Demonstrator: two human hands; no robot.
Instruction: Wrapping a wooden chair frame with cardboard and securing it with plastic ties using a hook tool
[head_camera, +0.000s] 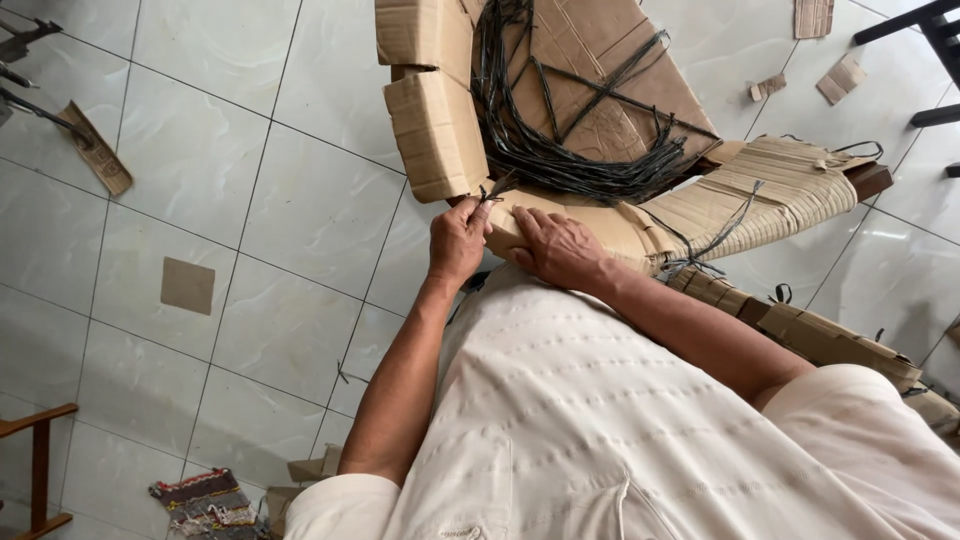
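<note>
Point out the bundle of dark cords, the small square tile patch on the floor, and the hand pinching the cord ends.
bundle of dark cords (560, 150), head view, on the thick middle of the strands.
square tile patch (188, 285), head view, its centre.
left hand (458, 243), head view, the back of the hand.

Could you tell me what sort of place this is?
Probably a small craft workshop indoors: pale tiled floor, cardboard sheets carrying a bundle of dark cords, and a woven panel being worked.
</note>
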